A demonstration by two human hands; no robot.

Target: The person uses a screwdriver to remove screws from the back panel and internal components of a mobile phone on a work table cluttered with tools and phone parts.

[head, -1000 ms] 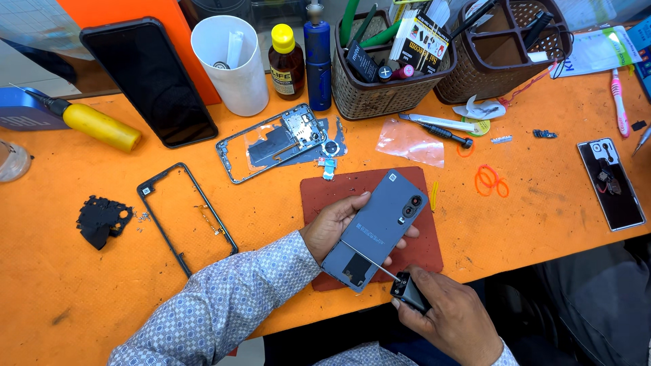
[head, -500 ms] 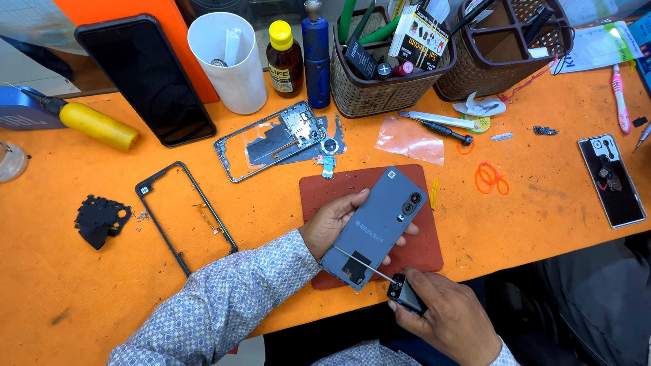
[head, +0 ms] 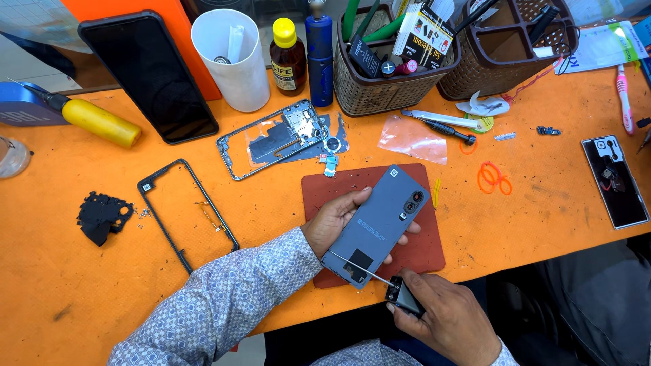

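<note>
The left hand cups a slate-blue smartphone from underneath, back cover up, with its camera lenses toward the far end; the fingers wrap its left edge and show again past its right edge. The phone is held tilted just above a dark red rectangular rubber work mat that lies on the orange-topped workbench, near the front edge. The right hand is closed around the black handle of a thin metal pry tool, whose slender shaft runs up and left to the near lower corner of the phone, where its tip meets the back cover beside a dark square patch. To the left of the mat lies an empty black phone frame, and further left a lump of crumpled black adhesive scrap. Beyond the mat sits a silver phone mid-frame with its circuit parts exposed. A white plastic cup stands at the back of the bench beside a brown bottle with a yellow cap, and a glossy black phone back panel lies well off to the right.
</note>
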